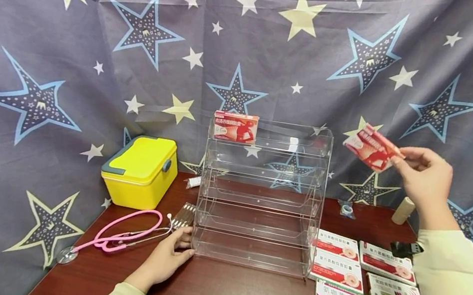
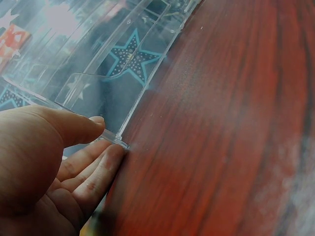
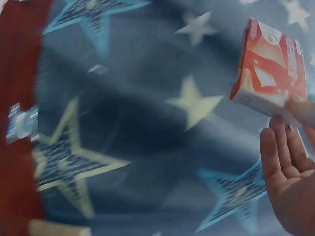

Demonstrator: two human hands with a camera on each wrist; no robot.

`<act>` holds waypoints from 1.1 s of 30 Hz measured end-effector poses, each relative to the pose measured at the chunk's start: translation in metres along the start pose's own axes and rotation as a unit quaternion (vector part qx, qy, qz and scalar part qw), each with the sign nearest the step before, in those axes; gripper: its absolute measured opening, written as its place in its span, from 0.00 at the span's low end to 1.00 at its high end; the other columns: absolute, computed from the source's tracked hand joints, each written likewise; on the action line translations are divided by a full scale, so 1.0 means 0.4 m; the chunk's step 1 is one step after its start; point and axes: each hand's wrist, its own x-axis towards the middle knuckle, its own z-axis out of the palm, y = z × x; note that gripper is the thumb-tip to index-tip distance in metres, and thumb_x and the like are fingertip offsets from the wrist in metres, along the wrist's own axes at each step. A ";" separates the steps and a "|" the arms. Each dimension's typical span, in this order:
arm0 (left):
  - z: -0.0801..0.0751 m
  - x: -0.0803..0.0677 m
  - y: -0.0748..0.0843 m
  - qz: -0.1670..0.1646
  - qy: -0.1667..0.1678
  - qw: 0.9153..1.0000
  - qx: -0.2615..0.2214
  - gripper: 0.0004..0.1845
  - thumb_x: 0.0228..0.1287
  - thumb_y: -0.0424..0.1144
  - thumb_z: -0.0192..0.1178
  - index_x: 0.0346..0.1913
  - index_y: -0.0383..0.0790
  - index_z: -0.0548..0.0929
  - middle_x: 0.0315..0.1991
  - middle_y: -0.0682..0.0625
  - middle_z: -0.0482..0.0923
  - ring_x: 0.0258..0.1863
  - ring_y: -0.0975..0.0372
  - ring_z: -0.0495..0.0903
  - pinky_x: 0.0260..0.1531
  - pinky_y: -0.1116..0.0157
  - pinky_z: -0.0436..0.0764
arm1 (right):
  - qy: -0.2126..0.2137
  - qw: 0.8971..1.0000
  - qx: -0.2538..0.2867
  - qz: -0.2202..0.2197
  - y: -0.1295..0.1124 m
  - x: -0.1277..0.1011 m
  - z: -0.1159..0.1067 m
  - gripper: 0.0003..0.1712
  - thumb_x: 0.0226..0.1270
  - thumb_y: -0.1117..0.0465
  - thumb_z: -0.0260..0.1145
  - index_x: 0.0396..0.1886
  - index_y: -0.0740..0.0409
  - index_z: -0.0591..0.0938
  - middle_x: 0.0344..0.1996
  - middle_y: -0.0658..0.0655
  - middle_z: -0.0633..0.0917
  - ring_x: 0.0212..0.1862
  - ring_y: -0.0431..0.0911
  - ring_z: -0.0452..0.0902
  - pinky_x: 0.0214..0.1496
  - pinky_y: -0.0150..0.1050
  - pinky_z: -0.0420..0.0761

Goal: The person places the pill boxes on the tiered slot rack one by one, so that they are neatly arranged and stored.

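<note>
The right hand (image 1: 424, 181) is raised to the right of the clear acrylic rack (image 1: 260, 196), at about the height of its top tier. It pinches a red medicine box (image 1: 371, 147) by one end between the thumb and the fingertips; the other fingers stay loose, as the right wrist view shows. The box is tilted in the air, well apart from the rack. The left hand (image 1: 166, 258) rests on the wooden surface (image 1: 225, 294) with relaxed fingers that touch the lower left corner of the rack; it holds nothing but steadies the frame.

One matching red box (image 1: 235, 126) already stands on the left end of the top shelf, with its printed face to the front. To do this step well, it seems best that the person first turns the held box level, face forward, and then brings it in over the front lip of the top tier, just beside the box that stands there. The pinch at one end is light, so the box can swing; a slow approach is safer. The rack is light and transparent, so its edges are hard to see, and a bump could shift it. The left hand should therefore keep its contact at the corner.

More boxes (image 1: 363, 281), red and green, lie on the surface to the right of the rack. A yellow case (image 1: 141, 170) and a pink stethoscope (image 1: 124, 232) are on the left.
</note>
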 end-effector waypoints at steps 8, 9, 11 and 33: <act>-0.001 -0.001 -0.001 0.004 -0.001 1.000 0.000 0.28 0.67 0.27 0.70 0.68 0.40 0.76 0.50 0.42 0.83 0.52 0.51 0.85 0.49 0.62 0.85 | 0.023 0.996 0.067 -0.057 -0.179 0.024 0.022 0.17 0.63 0.64 0.79 0.50 0.64 0.89 0.30 0.36 0.86 0.29 0.30 0.82 0.30 0.20 0.76; -0.001 -0.002 -0.002 0.004 -0.001 1.000 0.000 0.28 0.67 0.27 0.70 0.68 0.40 0.76 0.50 0.42 0.83 0.52 0.51 0.85 0.49 0.63 0.85 | 0.016 0.995 0.070 -0.064 -0.195 0.026 0.031 0.17 0.62 0.64 0.79 0.50 0.64 0.89 0.30 0.37 0.86 0.29 0.30 0.82 0.32 0.20 0.77; -0.001 -0.002 -0.003 0.004 -0.001 1.000 -0.001 0.28 0.67 0.27 0.70 0.68 0.41 0.76 0.50 0.42 0.84 0.52 0.51 0.85 0.49 0.63 0.85 | -0.001 0.995 0.074 -0.074 -0.226 0.031 0.051 0.17 0.63 0.64 0.79 0.50 0.64 0.89 0.31 0.37 0.87 0.30 0.31 0.83 0.33 0.20 0.79; -0.003 0.000 -0.001 0.008 -0.005 1.000 -0.002 0.28 0.67 0.27 0.70 0.68 0.40 0.75 0.50 0.42 0.83 0.52 0.50 0.84 0.49 0.62 0.85 | -0.118 0.989 0.009 -0.088 -0.302 0.096 0.235 0.14 0.67 0.56 0.77 0.47 0.59 0.89 0.30 0.47 0.90 0.30 0.34 0.81 0.25 0.30 0.71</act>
